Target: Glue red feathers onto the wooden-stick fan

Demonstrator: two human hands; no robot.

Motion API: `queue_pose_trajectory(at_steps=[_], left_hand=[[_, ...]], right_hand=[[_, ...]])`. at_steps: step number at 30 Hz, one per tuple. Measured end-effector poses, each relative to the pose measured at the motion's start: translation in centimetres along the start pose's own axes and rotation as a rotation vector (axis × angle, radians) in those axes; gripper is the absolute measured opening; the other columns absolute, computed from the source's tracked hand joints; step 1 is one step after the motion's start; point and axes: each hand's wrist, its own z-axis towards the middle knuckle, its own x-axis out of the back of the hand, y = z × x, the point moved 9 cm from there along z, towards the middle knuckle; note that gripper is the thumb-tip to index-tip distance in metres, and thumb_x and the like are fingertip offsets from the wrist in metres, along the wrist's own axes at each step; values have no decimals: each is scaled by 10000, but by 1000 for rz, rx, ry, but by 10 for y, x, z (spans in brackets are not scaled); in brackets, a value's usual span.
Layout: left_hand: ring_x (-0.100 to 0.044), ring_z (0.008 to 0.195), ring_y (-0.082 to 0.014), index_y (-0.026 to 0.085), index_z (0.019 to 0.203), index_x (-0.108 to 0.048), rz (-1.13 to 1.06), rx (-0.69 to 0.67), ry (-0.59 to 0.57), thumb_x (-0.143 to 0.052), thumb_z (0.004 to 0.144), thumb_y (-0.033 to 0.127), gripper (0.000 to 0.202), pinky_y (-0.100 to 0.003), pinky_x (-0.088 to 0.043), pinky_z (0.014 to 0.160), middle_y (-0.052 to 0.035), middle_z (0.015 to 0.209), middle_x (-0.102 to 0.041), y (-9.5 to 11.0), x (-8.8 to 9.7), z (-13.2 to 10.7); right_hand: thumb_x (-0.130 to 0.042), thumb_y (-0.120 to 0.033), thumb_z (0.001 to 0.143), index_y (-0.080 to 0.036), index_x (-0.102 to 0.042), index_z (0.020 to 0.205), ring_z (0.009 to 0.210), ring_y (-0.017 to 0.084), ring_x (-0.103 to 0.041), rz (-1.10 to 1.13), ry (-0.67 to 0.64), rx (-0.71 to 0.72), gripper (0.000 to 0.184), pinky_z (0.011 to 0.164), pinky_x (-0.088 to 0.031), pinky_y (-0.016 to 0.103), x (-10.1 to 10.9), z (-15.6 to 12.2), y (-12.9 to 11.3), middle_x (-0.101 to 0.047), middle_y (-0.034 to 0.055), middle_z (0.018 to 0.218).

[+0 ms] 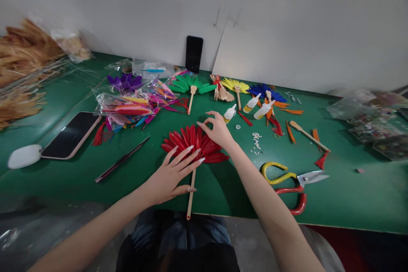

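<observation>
A fan of red feathers (178,141) lies on the green table in front of me, its pale wooden stick (191,191) reaching over the near edge. My left hand (170,174) rests flat with fingers spread across the base of the feathers, the thumb lying over the stick. At the fan's top edge, my right hand (218,129) has thumb and forefinger pinched at the tip of a red feather, with other fingers raised. White-capped glue bottles (230,113) stand just beyond that hand. Small white beads (256,140) lie scattered to its right.
Scissors (299,180) with yellow and red handles lie at right. Green (181,84), yellow (228,84) and blue (259,89) feather fans line the back. Bagged feathers (127,108), a phone (72,136) and a pen (123,159) are left. Another phone (194,53) leans against the wall.
</observation>
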Motion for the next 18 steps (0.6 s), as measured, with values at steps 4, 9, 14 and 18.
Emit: queue_pose_trajectory(at_steps=[4, 9, 14, 18], left_hand=[[-126, 1422, -258, 265, 1494, -99, -2, -1, -1, -295, 926, 579, 678, -461, -11, 1126, -33, 1541, -211, 0, -1, 0], [-124, 1422, -255, 263, 1494, -107, 2, -5, 4, -297, 926, 579, 677, -450, -1, 1126, -27, 1544, -198, -1, -1, 0], [-121, 1423, -255, 265, 1494, -112, 10, -1, -3, -293, 927, 580, 673, -452, 2, 1124, -27, 1544, -199, 0, -1, 0], [-91, 1427, -244, 250, 1493, -131, 26, -9, -2, -282, 931, 577, 668, -438, 37, 1123, -20, 1549, -178, 1, -1, 0]], right_hand=[[-605, -415, 831, -191, -645, 712, 1167, 314, -502, 6, 10, -38, 257, 984, -409, 504, -2, 1, 4, -536, 146, 1199], [-618, -328, 828, -192, -631, 695, 1152, 298, -521, 47, -9, -37, 191, 987, -410, 491, -4, 1, 3, -545, 143, 1185], [-611, -315, 832, -186, -624, 690, 1149, 296, -526, 55, -26, -62, 192, 998, -402, 488, -1, -1, 6, -545, 145, 1178], [-594, -316, 840, -193, -620, 686, 1145, 299, -527, 34, -36, -59, 199, 988, -406, 502, 1, -3, 7, -544, 140, 1178]])
